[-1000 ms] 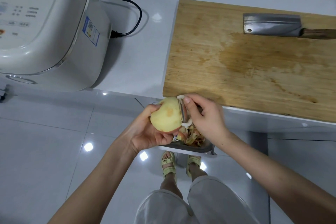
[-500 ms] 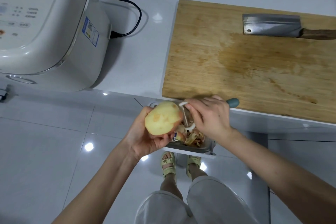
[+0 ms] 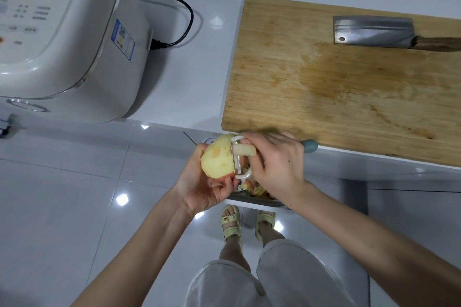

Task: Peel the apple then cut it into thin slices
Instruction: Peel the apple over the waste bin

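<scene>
Left hand (image 3: pixel 202 182) cupped palm-up, fingers (image 3: pixel 228 183) curled; right hand (image 3: pixel 277 167) clenched knuckles-up.

From my remote view, the white table (image 3: pixel 189 87) carries a pale rice cooker (image 3: pixel 62 40) at its left end, with a black power cord (image 3: pixel 179 22) lying on the surface beside it. At right I see a wooden cutting board (image 3: pixel 324 97) resting flat, its near edge at the table's front; a cleaver (image 3: pixel 374 32) lies on the board's far right.
</scene>
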Action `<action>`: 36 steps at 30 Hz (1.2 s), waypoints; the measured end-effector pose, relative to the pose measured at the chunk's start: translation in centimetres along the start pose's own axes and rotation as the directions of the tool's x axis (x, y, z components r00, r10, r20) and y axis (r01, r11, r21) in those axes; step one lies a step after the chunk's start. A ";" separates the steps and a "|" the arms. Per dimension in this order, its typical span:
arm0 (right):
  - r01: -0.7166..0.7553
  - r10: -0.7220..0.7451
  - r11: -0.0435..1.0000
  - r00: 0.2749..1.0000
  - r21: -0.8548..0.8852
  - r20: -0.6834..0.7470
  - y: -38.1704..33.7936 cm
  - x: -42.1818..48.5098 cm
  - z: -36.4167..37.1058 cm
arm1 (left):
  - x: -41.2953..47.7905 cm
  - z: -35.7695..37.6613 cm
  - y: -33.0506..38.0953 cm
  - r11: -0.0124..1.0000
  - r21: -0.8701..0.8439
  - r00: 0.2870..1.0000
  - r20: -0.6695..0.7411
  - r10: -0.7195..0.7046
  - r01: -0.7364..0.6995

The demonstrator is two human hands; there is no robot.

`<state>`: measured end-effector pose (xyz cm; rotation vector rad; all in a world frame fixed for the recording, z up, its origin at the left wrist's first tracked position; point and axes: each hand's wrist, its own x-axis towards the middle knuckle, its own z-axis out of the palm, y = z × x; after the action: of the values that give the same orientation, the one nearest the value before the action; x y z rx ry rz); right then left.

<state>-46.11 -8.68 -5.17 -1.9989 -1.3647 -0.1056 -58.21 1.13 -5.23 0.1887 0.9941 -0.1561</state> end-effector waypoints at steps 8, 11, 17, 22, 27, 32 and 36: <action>-0.055 0.085 0.987 0.975 -0.150 0.204 3.4 -2.0 1.1 | -1.3 -0.4 0.8 0.999 0.029 0.983 0.180 -0.033 0.028; -0.113 0.201 0.957 0.921 -0.266 0.333 3.4 -2.5 1.9 | -1.6 0.2 1.3 0.994 0.100 0.979 0.203 0.016 -0.036; -0.091 0.495 0.825 0.592 -0.558 0.636 3.6 -1.4 2.0 | -0.6 -1.2 1.8 0.955 0.262 0.973 0.218 0.079 -0.137; -0.152 0.525 0.814 0.603 -0.560 0.600 3.6 -1.1 0.9 | 0.3 -1.6 1.5 0.952 0.262 0.978 0.174 0.114 -0.158; -0.809 0.592 0.520 0.572 0.274 0.567 2.9 -1.3 -0.5 | 0.7 -1.4 1.0 0.945 0.281 0.978 0.170 0.124 -0.169; -0.779 0.613 0.393 0.618 0.489 0.492 1.1 -2.3 0.1 | 1.2 -0.7 0.5 0.946 0.263 0.972 0.185 0.145 -0.191; -0.691 0.604 0.510 0.711 0.512 0.359 0.9 -3.2 0.4 | 1.0 -0.3 -0.3 0.957 0.167 0.956 0.215 0.198 -0.236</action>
<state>-46.89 -11.09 -7.29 -1.7974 -0.4876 0.7597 -57.99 0.89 -6.32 0.4495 0.7542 -0.0663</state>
